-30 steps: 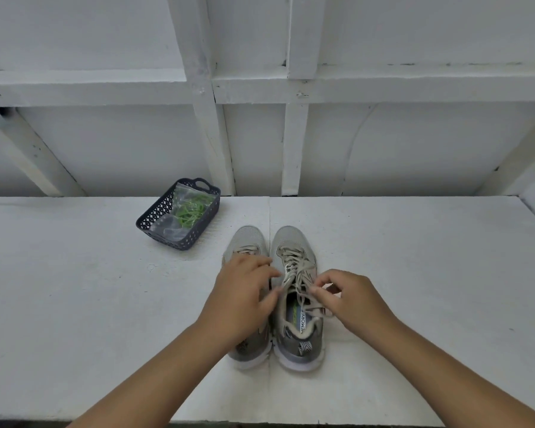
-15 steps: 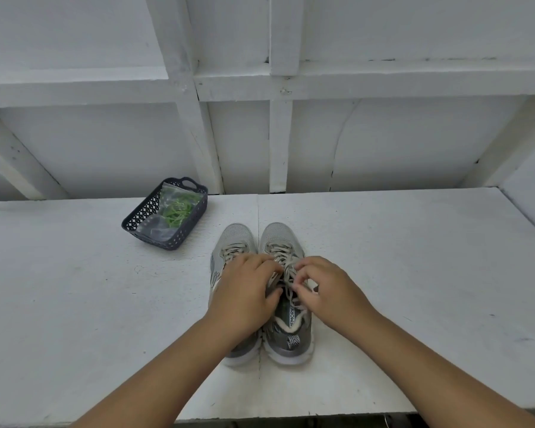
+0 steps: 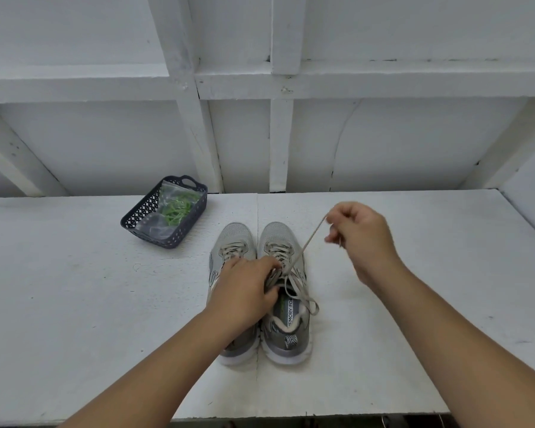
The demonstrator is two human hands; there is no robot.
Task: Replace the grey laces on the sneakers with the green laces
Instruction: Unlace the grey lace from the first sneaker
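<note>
Since a moment ago, my right hand [image 3: 360, 239] has lifted away from the shoe, drawing one end of the flat grey lace [image 3: 309, 242] taut up to the right, pinched in curled fingers. My left hand [image 3: 244, 288] stays on the right grey mesh sneaker [image 3: 286, 304], fingers curled at its knot. Beside it, touching, sits the left grey mesh sneaker [image 3: 233, 239] on the white table [image 3: 74, 288]. Green laces [image 3: 176, 208] lie bagged in the dark perforated plastic basket [image 3: 145, 211], farther left.
</note>
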